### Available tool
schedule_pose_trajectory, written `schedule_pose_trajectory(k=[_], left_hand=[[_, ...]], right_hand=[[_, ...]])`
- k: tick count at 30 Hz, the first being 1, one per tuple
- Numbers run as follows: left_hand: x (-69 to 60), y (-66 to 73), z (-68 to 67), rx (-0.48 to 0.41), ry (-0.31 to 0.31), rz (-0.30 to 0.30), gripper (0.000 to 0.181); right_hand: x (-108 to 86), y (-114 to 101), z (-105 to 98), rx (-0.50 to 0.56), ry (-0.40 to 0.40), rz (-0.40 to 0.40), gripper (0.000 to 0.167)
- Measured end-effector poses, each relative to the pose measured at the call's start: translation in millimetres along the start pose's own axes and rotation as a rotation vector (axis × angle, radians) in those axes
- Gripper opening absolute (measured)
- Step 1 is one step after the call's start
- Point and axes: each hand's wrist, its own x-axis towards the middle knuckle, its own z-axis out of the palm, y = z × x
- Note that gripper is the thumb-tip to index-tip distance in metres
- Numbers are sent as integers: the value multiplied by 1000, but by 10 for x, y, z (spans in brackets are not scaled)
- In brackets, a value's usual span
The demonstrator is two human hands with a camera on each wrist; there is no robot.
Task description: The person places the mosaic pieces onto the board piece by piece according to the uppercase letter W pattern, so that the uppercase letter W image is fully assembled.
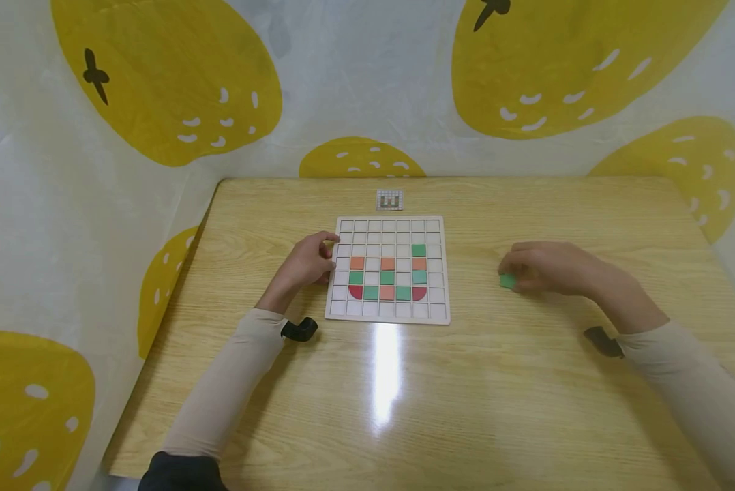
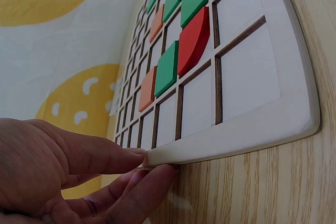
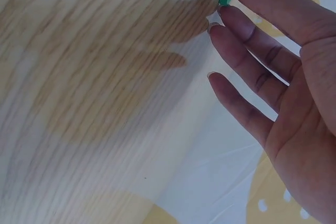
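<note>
A white grid board (image 1: 373,239) lies on the table with green, orange and red tiles in several of its squares. Its left edge is pinched by my left hand (image 1: 306,261), the thumb against the rim and the fingertips below it in the left wrist view. To the right of the board, my right hand (image 1: 545,267) pinches a green square tile (image 1: 507,280) between thumb and fingers, low over the table. Only a sliver of that tile shows in the right wrist view, where the other fingers spread loosely.
A small card (image 1: 389,200) with a printed grid pattern lies just beyond the board. The wooden table (image 1: 496,409) meets a white cloth with yellow fruit prints (image 1: 367,158) at the back and left.
</note>
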Motion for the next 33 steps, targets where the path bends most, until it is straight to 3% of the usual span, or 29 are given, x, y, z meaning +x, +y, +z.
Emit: schedule_pose_trajectory(k=[33], left_hand=[[11,-1,-2,-5,2,1,53]], right_hand=[[70,-24,-17,-1,-64,84,20]])
